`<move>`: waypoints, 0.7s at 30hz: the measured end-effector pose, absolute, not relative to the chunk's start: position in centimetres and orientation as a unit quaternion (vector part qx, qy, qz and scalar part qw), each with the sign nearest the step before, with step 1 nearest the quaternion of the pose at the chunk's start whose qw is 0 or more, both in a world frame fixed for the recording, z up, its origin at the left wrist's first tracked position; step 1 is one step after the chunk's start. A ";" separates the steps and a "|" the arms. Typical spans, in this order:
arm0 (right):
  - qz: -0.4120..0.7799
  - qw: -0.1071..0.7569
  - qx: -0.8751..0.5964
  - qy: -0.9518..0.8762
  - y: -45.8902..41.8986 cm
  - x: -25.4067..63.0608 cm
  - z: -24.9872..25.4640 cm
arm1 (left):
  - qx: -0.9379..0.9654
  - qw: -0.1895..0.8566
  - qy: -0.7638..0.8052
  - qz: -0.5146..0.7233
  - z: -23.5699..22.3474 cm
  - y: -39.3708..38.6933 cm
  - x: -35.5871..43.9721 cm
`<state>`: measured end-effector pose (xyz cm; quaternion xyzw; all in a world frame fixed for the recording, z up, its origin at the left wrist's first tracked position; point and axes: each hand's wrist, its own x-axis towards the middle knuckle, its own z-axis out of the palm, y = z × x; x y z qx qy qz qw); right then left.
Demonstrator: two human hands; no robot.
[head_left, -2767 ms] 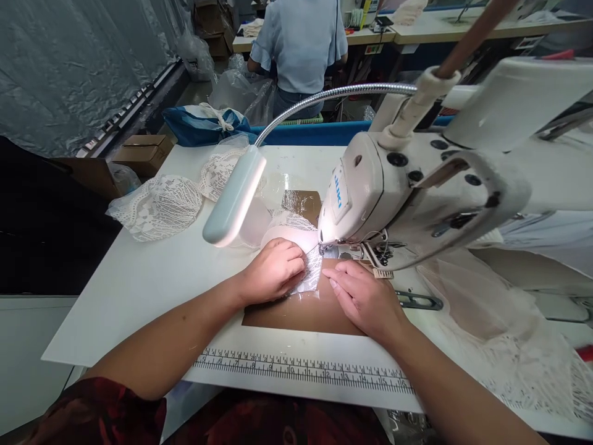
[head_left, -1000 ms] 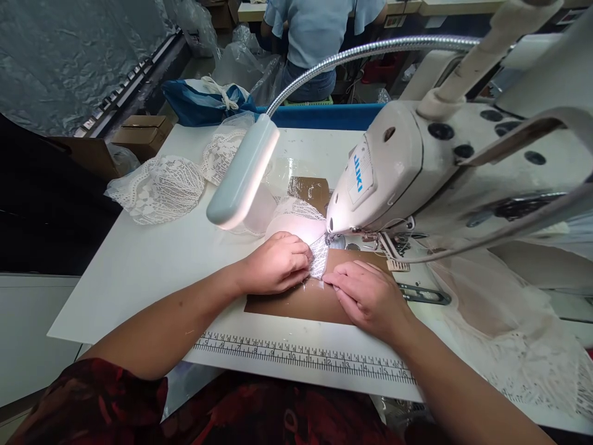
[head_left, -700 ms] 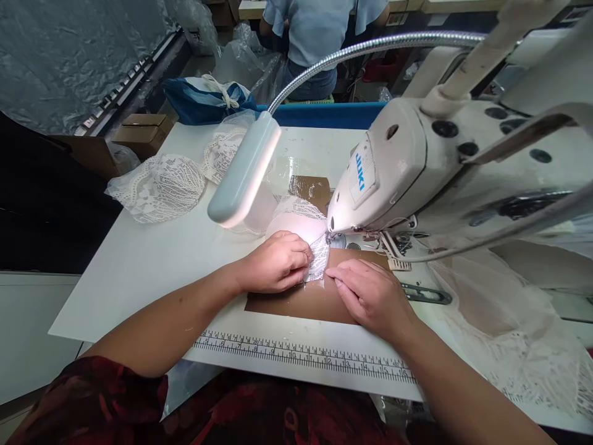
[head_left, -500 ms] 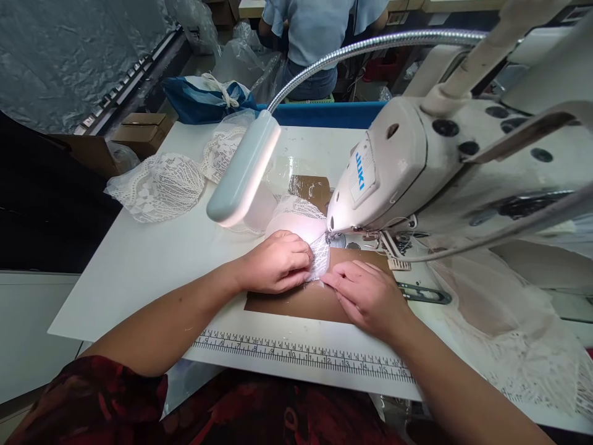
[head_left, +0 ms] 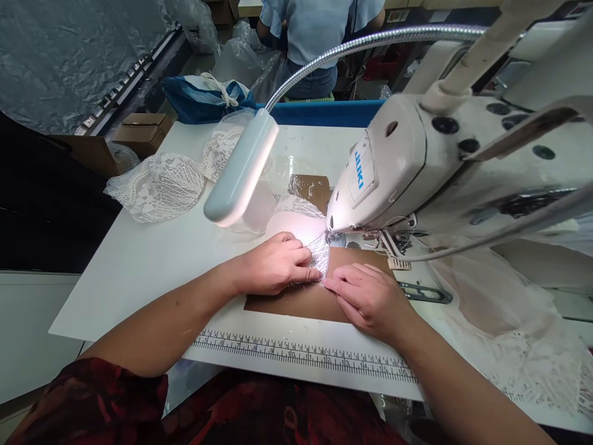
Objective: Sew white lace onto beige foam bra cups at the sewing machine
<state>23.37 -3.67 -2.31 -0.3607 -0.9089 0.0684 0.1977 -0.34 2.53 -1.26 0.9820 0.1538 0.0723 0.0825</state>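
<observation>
A white lace bra cup (head_left: pixel 296 224) lies under the needle end of the sewing machine (head_left: pixel 375 170). My left hand (head_left: pixel 280 264) rests on its near side, fingers curled onto the lace and thumb stretched to its lower corner. At that same corner, my right hand (head_left: pixel 365 296) pinches the lace edge between thumb and forefinger, its other fingers folded. Both hands are over a brown sheet (head_left: pixel 296 304) on the table. The parts of the cup beneath my left fingers are hidden.
A lit lamp (head_left: pixel 241 170) on a bendy metal arm hangs over the cup. Lace cups (head_left: pixel 160 187) lie at the left, sheer lace fabric (head_left: pixel 509 327) at the right. Thread snips (head_left: pixel 425 293) sit beside my right hand. A printed ruler (head_left: pixel 296 353) runs along the front edge. A person sits beyond.
The view has shifted, bringing the machine closer. My left thumb has stretched right to the lace corner, and my right fingertips have come in to meet it there.
</observation>
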 end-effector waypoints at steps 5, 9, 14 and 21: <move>0.069 0.205 -0.359 -0.908 -3.6 23.4 -2.3 | 0.984 0.069 0.149 0.062 -1.1 2.4 -0.4; 0.069 0.213 -0.361 -0.905 -3.5 23.3 -2.3 | 0.985 0.066 0.147 0.058 -1.1 2.4 -0.4; 0.090 0.228 -0.369 -0.896 -3.6 23.3 -2.4 | 0.983 0.073 0.150 0.071 -1.2 2.3 -0.3; 0.095 0.226 -0.375 -0.894 -3.6 23.3 -2.4 | 0.980 0.085 0.159 0.088 -1.1 2.1 -0.2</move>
